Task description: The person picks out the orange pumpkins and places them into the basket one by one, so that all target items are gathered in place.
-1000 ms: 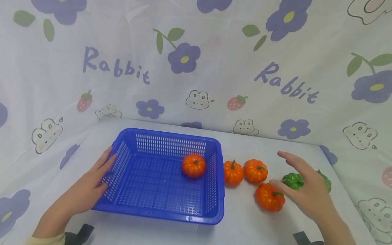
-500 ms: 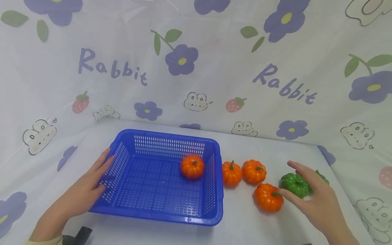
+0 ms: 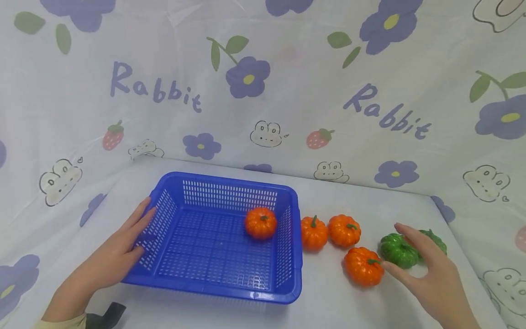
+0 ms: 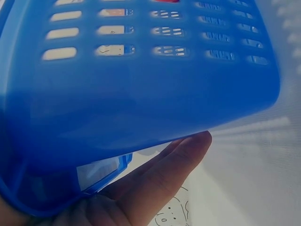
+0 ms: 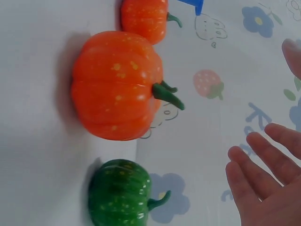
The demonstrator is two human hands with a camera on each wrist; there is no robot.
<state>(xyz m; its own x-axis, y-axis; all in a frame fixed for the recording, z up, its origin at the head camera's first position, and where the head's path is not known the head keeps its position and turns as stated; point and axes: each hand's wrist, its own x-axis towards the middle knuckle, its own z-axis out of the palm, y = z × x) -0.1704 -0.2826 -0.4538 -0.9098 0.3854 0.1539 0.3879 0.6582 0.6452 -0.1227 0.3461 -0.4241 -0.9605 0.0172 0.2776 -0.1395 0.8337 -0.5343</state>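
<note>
My left hand (image 3: 108, 256) rests against the left side of a blue plastic basket (image 3: 205, 288), its fingers extended along the outer wall. In the left wrist view, fingertips (image 4: 195, 143) lie right at the basket's edge. One small orange pumpkin (image 3: 260, 224) sits inside, towards the right. My right hand (image 3: 435, 278) hovers empty, thumb and fingers spread. Nearest to it are a green pumpkin (image 3: 397, 251) and an orange pumpkin (image 3: 364, 267) with a green stem. A second green pumpkin (image 3: 437, 241) is partly hidden behind its fingers.
Two more orange pumpkins, one (image 3: 314, 234) close by the basket's right wall and the other (image 3: 344, 230) beside it, stand on the white table (image 3: 328, 297). A cloth (image 3: 304, 100) printed with flowers and rabbits hangs behind the table.
My right hand has moved right and slightly towards me, uncovering more of the nearer green pumpkin. The left hand, basket and pumpkins stay in place; the head view shifts slightly.
</note>
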